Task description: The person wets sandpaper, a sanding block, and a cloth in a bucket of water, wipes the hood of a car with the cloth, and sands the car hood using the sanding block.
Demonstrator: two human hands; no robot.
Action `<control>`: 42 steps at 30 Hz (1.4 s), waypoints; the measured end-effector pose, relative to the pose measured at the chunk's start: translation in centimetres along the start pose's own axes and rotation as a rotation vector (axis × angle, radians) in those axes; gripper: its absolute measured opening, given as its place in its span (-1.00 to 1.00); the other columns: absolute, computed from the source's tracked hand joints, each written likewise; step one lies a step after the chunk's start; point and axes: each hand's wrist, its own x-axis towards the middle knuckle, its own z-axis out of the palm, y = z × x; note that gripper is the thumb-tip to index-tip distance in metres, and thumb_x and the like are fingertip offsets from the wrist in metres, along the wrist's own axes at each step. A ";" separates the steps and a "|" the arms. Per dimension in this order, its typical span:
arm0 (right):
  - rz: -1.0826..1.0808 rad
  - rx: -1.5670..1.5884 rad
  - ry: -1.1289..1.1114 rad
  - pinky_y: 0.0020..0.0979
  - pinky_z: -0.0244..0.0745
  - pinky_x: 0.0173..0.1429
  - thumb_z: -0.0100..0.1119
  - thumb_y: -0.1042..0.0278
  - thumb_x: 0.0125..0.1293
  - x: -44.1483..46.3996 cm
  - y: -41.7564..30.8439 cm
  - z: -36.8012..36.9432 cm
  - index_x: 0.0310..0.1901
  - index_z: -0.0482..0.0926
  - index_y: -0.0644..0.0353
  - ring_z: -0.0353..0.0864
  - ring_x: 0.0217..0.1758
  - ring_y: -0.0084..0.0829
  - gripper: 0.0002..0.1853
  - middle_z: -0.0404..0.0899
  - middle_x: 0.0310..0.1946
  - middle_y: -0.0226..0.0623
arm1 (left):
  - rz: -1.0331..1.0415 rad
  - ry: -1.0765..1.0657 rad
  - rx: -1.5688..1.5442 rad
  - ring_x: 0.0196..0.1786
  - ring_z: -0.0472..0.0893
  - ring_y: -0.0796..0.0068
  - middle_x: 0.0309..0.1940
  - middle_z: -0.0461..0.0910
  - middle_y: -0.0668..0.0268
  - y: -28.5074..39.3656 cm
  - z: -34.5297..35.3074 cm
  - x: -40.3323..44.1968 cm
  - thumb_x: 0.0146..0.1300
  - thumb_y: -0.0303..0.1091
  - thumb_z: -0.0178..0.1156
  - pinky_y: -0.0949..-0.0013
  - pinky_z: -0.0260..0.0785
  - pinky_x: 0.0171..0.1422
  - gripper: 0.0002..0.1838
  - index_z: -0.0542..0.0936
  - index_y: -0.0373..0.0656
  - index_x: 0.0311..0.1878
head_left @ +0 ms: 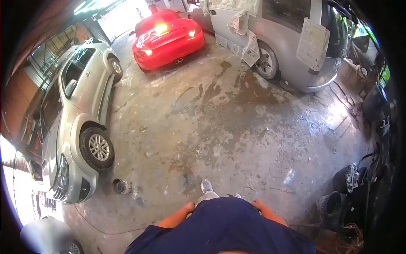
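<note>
My left hand (pixel 189 207) hangs low beside my dark blue shirt (pixel 224 224), at hip level. On the other side, my right hand (pixel 257 204) hangs at the same height, close to the shirt. Both look loosely curled from above, but their fingers are mostly hidden and too small to make out. No object shows in either hand. One shoe (pixel 206 185) points forward on the stained concrete floor (pixel 203 139).
A silver SUV (pixel 80 110) stands at left, near a bucket (pixel 121 186). Ahead is a red car (pixel 167 40) with lit rear lights. A grey vehicle (pixel 292 55) with taped paper is at right. Dark containers (pixel 330 203) stand lower right; a thin hose (pixel 110 233) crosses the floor.
</note>
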 end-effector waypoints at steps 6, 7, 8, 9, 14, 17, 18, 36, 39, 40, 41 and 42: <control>0.004 0.031 -0.011 -0.07 0.58 -0.02 0.23 0.06 0.12 0.5 0.0 0.7 -0.21 0.75 0.32 0.75 -0.15 0.00 -0.57 0.73 -0.24 0.12 | 0.016 0.034 -0.008 0.15 0.66 -0.04 0.04 0.67 -0.11 -0.2 -0.6 -0.5 0.21 -0.22 0.15 0.06 0.47 0.25 -0.61 0.72 -0.24 -0.01; 0.015 0.032 -0.014 -0.07 0.58 -0.03 0.24 0.06 0.12 0.4 0.3 0.6 -0.22 0.75 0.32 0.75 -0.16 -0.01 -0.57 0.73 -0.25 0.11 | 0.021 0.030 -0.017 0.15 0.65 -0.05 0.04 0.67 -0.12 -0.3 -0.3 -0.3 0.20 -0.23 0.15 0.06 0.47 0.25 -0.61 0.72 -0.24 -0.01; 0.025 0.033 -0.015 -0.08 0.58 -0.03 0.24 0.06 0.12 0.3 0.6 0.6 -0.22 0.75 0.32 0.75 -0.18 -0.01 -0.57 0.74 -0.25 0.11 | 0.026 0.026 -0.026 0.15 0.65 -0.05 0.04 0.67 -0.12 -0.3 0.0 -0.1 0.20 -0.23 0.15 0.06 0.47 0.25 -0.61 0.72 -0.25 -0.01; 0.025 0.038 -0.012 -0.08 0.58 -0.03 0.24 0.06 0.12 0.5 0.9 0.7 -0.22 0.75 0.32 0.75 -0.19 -0.02 -0.57 0.74 -0.26 0.11 | 0.026 0.022 -0.027 0.15 0.65 -0.06 0.04 0.66 -0.13 -0.3 0.1 -0.1 0.19 -0.24 0.15 0.06 0.47 0.25 -0.61 0.72 -0.26 -0.01; 0.019 0.036 -0.035 -0.09 0.58 -0.03 0.24 0.06 0.11 0.0 0.5 0.3 -0.22 0.75 0.33 0.75 -0.20 -0.02 -0.57 0.73 -0.27 0.11 | 0.008 0.016 -0.033 0.16 0.65 -0.07 0.04 0.66 -0.14 -0.1 -0.4 -0.3 0.18 -0.27 0.14 0.06 0.46 0.26 -0.60 0.72 -0.27 0.00; 0.005 0.006 -0.010 -0.09 0.58 -0.02 0.26 0.06 0.11 0.5 1.4 0.7 -0.22 0.75 0.34 0.75 -0.18 -0.01 -0.57 0.73 -0.26 0.12 | 0.024 0.023 -0.072 0.16 0.65 -0.08 0.04 0.66 -0.14 -0.1 -0.2 -0.5 0.19 -0.27 0.14 0.06 0.46 0.27 -0.60 0.71 -0.28 0.00; 0.007 -0.005 -0.011 -0.08 0.58 -0.01 0.25 0.06 0.12 0.5 1.4 0.6 -0.22 0.75 0.33 0.75 -0.15 0.01 -0.57 0.73 -0.24 0.11 | 0.027 0.016 -0.068 0.16 0.65 -0.08 0.04 0.66 -0.14 -0.3 0.1 -0.2 0.19 -0.27 0.14 0.06 0.45 0.27 -0.60 0.71 -0.28 0.01; 0.065 0.022 -0.014 -0.05 0.57 0.02 0.19 0.25 0.14 -0.7 3.1 0.6 -0.20 0.74 0.34 0.73 -0.11 0.06 -0.67 0.72 -0.22 0.12 | 0.067 -0.003 0.000 0.27 0.58 -0.05 0.17 0.61 -0.12 -1.3 2.2 3.5 0.25 -0.29 0.17 0.11 0.39 0.38 -0.55 0.65 -0.28 0.16; -0.050 -0.026 0.095 -0.06 0.57 -0.07 0.19 0.23 0.15 1.7 6.0 2.4 -0.28 0.74 0.36 0.74 -0.22 0.01 -0.67 0.74 -0.35 0.06 | 0.034 -0.048 -0.007 0.29 0.57 -0.04 0.21 0.59 -0.11 0.9 -0.2 0.4 0.26 -0.28 0.15 0.11 0.37 0.40 -0.53 0.63 -0.26 0.21; -0.061 -0.023 0.114 -0.06 0.57 -0.05 0.18 0.24 0.15 1.3 5.8 2.5 -0.25 0.74 0.35 0.74 -0.19 0.02 -0.68 0.74 -0.33 0.06 | 0.024 -0.026 -0.020 0.30 0.56 -0.04 0.22 0.58 -0.10 1.5 -0.5 -0.6 0.27 -0.27 0.15 0.11 0.37 0.40 -0.52 0.62 -0.25 0.22; -0.068 -0.018 0.136 -0.07 0.57 -0.02 0.17 0.26 0.16 1.0 5.7 2.6 -0.23 0.74 0.35 0.74 -0.16 0.02 -0.68 0.74 -0.31 0.06 | 0.016 -0.006 -0.033 0.31 0.55 -0.04 0.24 0.58 -0.09 2.0 -0.9 -0.8 0.27 -0.26 0.15 0.11 0.36 0.41 -0.52 0.61 -0.24 0.23; -0.057 0.032 0.150 -0.07 0.56 -0.01 0.17 0.27 0.15 0.8 5.7 2.7 -0.21 0.74 0.34 0.74 -0.14 0.02 -0.69 0.74 -0.29 0.07 | 0.054 -0.018 -0.017 0.27 0.58 -0.04 0.20 0.60 -0.10 2.0 -1.0 -0.5 0.26 -0.22 0.15 0.12 0.39 0.38 -0.51 0.62 -0.26 0.21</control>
